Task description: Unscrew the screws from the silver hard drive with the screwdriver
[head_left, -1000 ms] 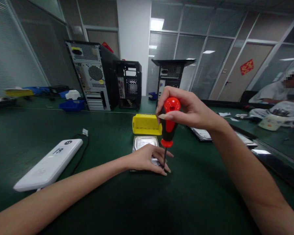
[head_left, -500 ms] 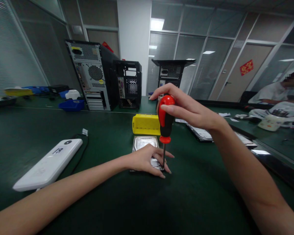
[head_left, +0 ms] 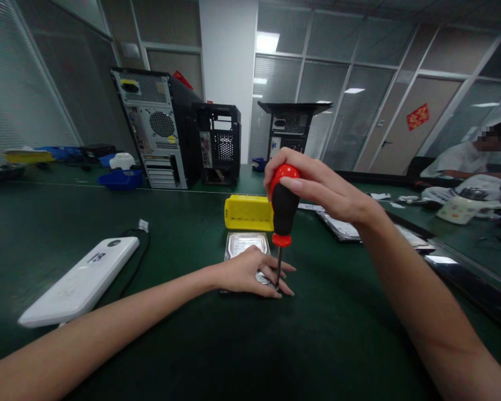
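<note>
A silver hard drive [head_left: 244, 244] lies flat on the green table [head_left: 192, 345]. My left hand [head_left: 250, 274] rests on its near end, fingers spread, pressing it down. My right hand [head_left: 317, 186] grips the top of a red-and-black screwdriver [head_left: 283, 209]. The tool stands upright, and its thin shaft comes down between my left fingers to the drive's near right corner. The tip itself is hidden by those fingers.
A yellow box [head_left: 249, 213] sits just behind the drive. A white device [head_left: 81, 281] with a black cable lies to the left. Computer towers [head_left: 158, 131] stand at the back. Flat parts [head_left: 346, 227] lie to the right, and another person [head_left: 476, 156] sits far right.
My right hand has turned on the screwdriver handle, fingers opening then closing again around the top. The tool has stayed upright on the same corner. My left hand has kept its place.
</note>
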Demonstrator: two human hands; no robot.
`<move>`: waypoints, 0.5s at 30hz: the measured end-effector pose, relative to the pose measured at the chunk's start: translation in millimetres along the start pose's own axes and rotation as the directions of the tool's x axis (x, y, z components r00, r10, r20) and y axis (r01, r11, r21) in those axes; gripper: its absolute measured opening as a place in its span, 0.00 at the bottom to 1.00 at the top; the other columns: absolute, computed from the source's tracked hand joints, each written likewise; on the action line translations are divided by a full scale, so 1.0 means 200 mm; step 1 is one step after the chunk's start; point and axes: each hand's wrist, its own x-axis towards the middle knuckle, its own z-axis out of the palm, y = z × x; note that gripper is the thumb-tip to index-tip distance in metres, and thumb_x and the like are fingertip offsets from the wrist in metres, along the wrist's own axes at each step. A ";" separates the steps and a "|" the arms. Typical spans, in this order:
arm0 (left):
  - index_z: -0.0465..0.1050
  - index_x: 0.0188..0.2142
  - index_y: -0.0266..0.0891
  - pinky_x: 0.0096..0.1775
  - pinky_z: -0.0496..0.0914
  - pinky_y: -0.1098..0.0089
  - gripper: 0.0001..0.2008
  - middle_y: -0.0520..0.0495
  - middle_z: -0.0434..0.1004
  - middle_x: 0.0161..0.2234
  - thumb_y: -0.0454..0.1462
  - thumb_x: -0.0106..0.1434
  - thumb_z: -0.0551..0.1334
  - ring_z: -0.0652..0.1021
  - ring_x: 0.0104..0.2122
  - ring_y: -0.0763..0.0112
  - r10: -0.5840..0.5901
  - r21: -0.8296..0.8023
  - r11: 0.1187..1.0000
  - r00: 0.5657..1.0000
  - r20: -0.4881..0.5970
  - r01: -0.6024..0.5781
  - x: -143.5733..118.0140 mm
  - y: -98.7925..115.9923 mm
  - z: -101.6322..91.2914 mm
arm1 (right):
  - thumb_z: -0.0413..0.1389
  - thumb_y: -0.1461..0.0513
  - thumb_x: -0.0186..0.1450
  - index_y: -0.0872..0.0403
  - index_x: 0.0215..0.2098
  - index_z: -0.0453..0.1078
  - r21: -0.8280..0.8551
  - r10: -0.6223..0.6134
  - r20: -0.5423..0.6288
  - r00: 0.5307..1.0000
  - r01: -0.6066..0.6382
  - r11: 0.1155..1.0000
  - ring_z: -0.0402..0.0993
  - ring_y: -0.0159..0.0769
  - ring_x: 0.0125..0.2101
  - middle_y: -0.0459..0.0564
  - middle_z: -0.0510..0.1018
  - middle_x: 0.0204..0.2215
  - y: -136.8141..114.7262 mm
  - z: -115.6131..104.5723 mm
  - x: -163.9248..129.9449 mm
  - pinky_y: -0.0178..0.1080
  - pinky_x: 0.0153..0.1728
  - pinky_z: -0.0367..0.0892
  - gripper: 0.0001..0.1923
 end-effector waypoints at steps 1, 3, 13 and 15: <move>0.81 0.44 0.42 0.54 0.66 0.68 0.10 0.48 0.68 0.61 0.35 0.62 0.66 0.77 0.50 0.64 0.004 0.011 1.000 1.000 0.004 -0.004 0.00 0.00 0.00 | 0.44 0.57 0.73 0.60 0.46 0.63 0.052 0.004 0.013 1.000 -0.004 0.999 0.68 0.28 0.38 0.50 0.69 0.39 0.00 0.00 0.00 0.32 0.38 0.66 0.15; 0.81 0.44 0.42 0.54 0.66 0.68 0.10 0.48 0.69 0.61 0.36 0.62 0.66 0.77 0.50 0.63 0.005 0.005 1.000 1.000 0.006 -0.005 0.00 0.01 0.00 | 0.45 0.58 0.73 0.62 0.49 0.63 0.125 -0.002 0.027 1.000 -0.001 0.992 0.70 0.29 0.41 0.51 0.70 0.40 0.00 0.00 0.00 0.33 0.41 0.67 0.15; 0.78 0.46 0.35 0.47 0.74 0.66 0.16 0.41 0.83 0.42 0.40 0.61 0.68 0.82 0.43 0.63 -0.120 -0.261 0.960 0.992 -0.042 0.105 0.03 0.02 0.03 | 0.56 0.56 0.65 0.60 0.33 0.65 -0.137 -0.124 -0.196 0.973 0.098 0.986 0.60 0.21 0.28 0.41 0.68 0.28 0.03 0.04 0.03 0.27 0.31 0.58 0.13; 0.81 0.40 0.36 0.48 0.73 0.66 0.11 0.43 0.83 0.43 0.40 0.61 0.68 0.81 0.45 0.63 -0.076 -0.210 0.976 0.995 -0.061 0.062 0.04 0.01 0.03 | 0.56 0.56 0.65 0.59 0.33 0.65 -0.130 -0.116 -0.223 0.968 0.089 0.987 0.61 0.21 0.27 0.41 0.68 0.27 0.04 0.06 0.03 0.27 0.31 0.58 0.13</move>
